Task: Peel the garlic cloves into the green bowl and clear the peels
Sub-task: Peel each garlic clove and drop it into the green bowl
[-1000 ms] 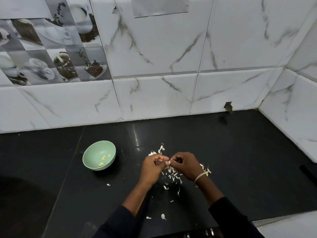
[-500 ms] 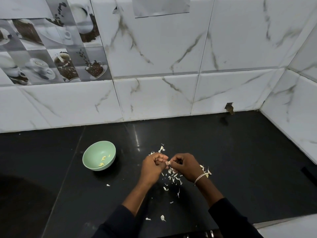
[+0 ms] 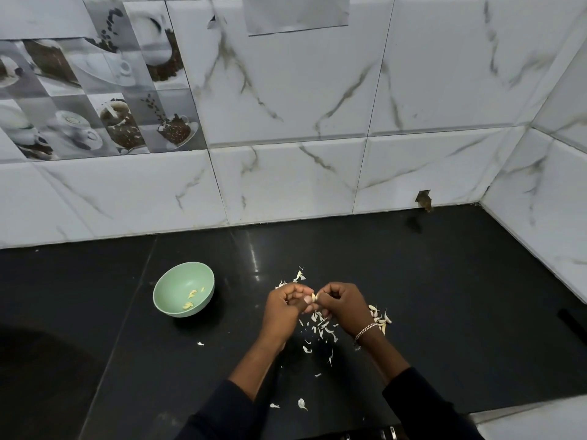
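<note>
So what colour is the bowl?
The bowl is pale mint green, seen best in the head view.

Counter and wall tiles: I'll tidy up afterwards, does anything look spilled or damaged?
Garlic peels lie scattered over the black counter below the left hand and right hand, which pinch a garlic clove; strays lie toward the front. A wall tile has a broken notch at its base near the right corner.

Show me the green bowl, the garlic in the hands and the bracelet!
Green bowl (image 3: 178, 281): head view, bare inner wall.
Garlic (image 3: 313, 297): head view, the pale end that shows.
Bracelet (image 3: 367, 329): head view, middle of the chain.
</note>
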`<control>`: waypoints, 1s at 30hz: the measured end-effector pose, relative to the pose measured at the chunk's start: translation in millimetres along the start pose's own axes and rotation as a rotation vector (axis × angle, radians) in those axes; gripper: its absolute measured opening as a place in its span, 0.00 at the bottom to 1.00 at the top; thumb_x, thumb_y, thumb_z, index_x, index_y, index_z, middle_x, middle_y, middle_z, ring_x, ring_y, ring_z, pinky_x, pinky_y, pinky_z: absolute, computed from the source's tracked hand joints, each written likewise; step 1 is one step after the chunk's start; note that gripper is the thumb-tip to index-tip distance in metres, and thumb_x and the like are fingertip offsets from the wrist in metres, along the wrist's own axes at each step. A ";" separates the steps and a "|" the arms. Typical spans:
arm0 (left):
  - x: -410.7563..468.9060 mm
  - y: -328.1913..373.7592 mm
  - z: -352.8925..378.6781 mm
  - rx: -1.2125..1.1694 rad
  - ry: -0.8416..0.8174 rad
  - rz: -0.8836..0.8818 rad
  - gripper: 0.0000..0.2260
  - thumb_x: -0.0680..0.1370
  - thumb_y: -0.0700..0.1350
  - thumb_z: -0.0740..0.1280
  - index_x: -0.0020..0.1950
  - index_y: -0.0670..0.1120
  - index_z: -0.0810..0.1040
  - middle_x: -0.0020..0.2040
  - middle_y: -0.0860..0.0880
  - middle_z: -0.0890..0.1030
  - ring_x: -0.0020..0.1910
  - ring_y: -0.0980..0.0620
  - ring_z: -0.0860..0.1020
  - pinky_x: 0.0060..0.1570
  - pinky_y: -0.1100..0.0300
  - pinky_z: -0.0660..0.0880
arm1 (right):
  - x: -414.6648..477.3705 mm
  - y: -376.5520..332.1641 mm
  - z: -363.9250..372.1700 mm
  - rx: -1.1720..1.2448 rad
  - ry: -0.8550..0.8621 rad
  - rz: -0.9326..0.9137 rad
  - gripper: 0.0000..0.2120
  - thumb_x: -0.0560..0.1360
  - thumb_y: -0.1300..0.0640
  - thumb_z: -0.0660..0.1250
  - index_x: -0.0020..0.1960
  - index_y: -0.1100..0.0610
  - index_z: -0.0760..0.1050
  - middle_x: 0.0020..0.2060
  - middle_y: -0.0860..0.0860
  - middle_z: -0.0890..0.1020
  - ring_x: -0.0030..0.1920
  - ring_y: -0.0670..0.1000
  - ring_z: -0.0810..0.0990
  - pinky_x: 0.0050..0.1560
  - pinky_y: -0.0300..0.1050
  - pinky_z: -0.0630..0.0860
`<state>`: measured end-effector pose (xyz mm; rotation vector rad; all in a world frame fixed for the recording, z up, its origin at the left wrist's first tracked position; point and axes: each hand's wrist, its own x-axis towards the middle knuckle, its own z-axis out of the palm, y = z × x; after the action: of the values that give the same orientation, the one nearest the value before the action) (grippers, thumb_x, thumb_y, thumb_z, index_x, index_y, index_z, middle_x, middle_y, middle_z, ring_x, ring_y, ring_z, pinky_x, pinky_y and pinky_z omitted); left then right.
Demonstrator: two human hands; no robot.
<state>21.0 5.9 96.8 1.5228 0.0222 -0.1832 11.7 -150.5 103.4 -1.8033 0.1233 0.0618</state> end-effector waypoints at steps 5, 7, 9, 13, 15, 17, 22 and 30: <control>-0.7 1.9 2.7 0.009 0.012 0.023 0.04 0.77 0.33 0.70 0.49 0.39 0.85 0.40 0.41 0.86 0.40 0.47 0.85 0.44 0.60 0.81 | -1.1 -2.1 2.6 0.000 0.031 -0.005 0.08 0.74 0.60 0.73 0.38 0.63 0.80 0.27 0.57 0.82 0.28 0.50 0.76 0.32 0.44 0.73; -1.0 3.6 3.2 0.020 0.001 0.027 0.03 0.78 0.35 0.70 0.47 0.38 0.84 0.36 0.41 0.84 0.35 0.52 0.82 0.39 0.63 0.78 | -1.7 -3.9 3.8 -0.034 0.024 -0.027 0.10 0.74 0.56 0.74 0.38 0.61 0.80 0.28 0.57 0.83 0.28 0.49 0.77 0.33 0.45 0.73; 0.1 4.2 3.0 -0.012 0.008 -0.012 0.03 0.77 0.34 0.71 0.47 0.35 0.83 0.35 0.40 0.83 0.33 0.54 0.81 0.38 0.64 0.77 | -2.3 -5.6 3.8 -0.068 0.022 -0.042 0.11 0.73 0.54 0.74 0.37 0.60 0.79 0.28 0.55 0.83 0.28 0.47 0.76 0.32 0.43 0.72; 1.2 3.4 1.5 -0.200 0.026 -0.132 0.03 0.78 0.32 0.69 0.50 0.33 0.81 0.41 0.39 0.84 0.41 0.50 0.84 0.42 0.62 0.81 | -4.8 -8.5 2.6 -0.130 0.019 -0.068 0.07 0.72 0.58 0.73 0.37 0.60 0.80 0.27 0.50 0.81 0.28 0.43 0.75 0.31 0.37 0.70; 1.3 3.7 -0.1 -0.274 0.022 -0.174 0.06 0.78 0.31 0.68 0.54 0.35 0.81 0.42 0.42 0.85 0.43 0.51 0.84 0.43 0.63 0.81 | -5.1 -8.7 3.4 -0.166 0.026 -0.084 0.07 0.72 0.60 0.73 0.36 0.59 0.80 0.27 0.48 0.80 0.28 0.41 0.74 0.31 0.35 0.69; 0.6 5.1 -1.7 -0.344 0.002 -0.212 0.08 0.79 0.32 0.66 0.57 0.35 0.81 0.43 0.42 0.84 0.43 0.52 0.84 0.43 0.65 0.80 | -4.3 -7.6 3.8 -0.209 0.036 -0.092 0.08 0.72 0.60 0.73 0.35 0.58 0.79 0.27 0.47 0.79 0.28 0.40 0.72 0.30 0.34 0.68; -1.3 7.7 -3.4 -0.474 0.000 -0.316 0.07 0.79 0.32 0.67 0.56 0.33 0.80 0.43 0.41 0.84 0.40 0.50 0.85 0.39 0.66 0.81 | 2.1 6.7 1.5 -0.333 0.070 -0.063 0.15 0.76 0.55 0.64 0.35 0.62 0.74 0.30 0.57 0.79 0.28 0.44 0.71 0.32 0.44 0.69; -1.2 8.8 -5.3 -0.490 0.020 -0.339 0.07 0.77 0.34 0.69 0.55 0.35 0.81 0.42 0.42 0.85 0.37 0.52 0.84 0.38 0.66 0.80 | -2.5 -1.6 -1.8 -0.091 -0.024 -0.116 0.02 0.75 0.60 0.73 0.47 0.55 0.82 0.34 0.55 0.85 0.32 0.49 0.82 0.38 0.43 0.79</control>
<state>21.5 11.5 105.4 1.0222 0.3206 -0.4025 9.3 -151.7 105.7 -1.8962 -0.0014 0.0070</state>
